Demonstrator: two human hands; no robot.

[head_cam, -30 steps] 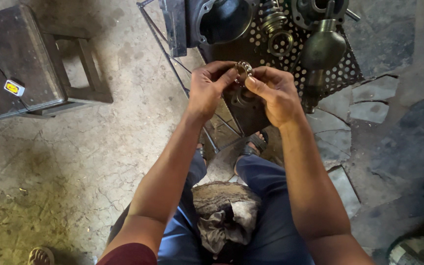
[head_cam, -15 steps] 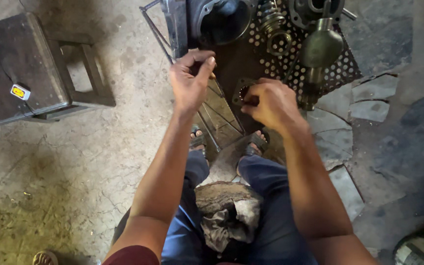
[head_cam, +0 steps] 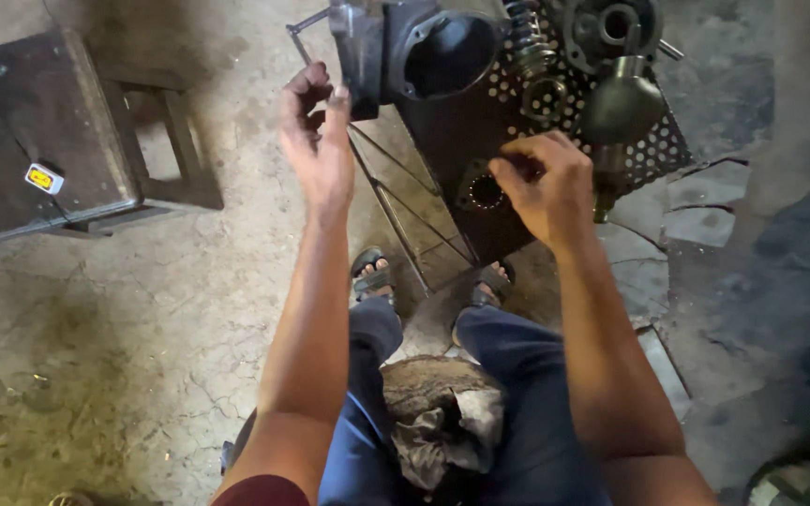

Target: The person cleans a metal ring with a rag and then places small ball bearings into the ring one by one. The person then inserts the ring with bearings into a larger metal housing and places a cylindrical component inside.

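Observation:
My left hand [head_cam: 316, 141] is raised beside a grey metal housing [head_cam: 442, 52] with a round bore, its fingertips pinched together with nothing visible between them. My right hand [head_cam: 541, 187] rests low on a dark perforated metal stand [head_cam: 658, 150], fingers curled. Just left of its fingertips lies a small toothed metal ring [head_cam: 485, 192]; whether the fingers grip it is hidden. The two hands are well apart.
On the stand sit a coil spring [head_cam: 527, 33], a round flanged part [head_cam: 611, 23] and a dark bulb-shaped part [head_cam: 621, 103]. A dark metal stool [head_cam: 39, 131] stands at the left on cracked concrete. A grey rag [head_cam: 442, 431] lies on my lap; my sandalled feet [head_cam: 372, 276] are under the stand.
The hands were together holding a small ring. They have separated: the left moved up and left toward the housing, the right went down to the stand with the ring.

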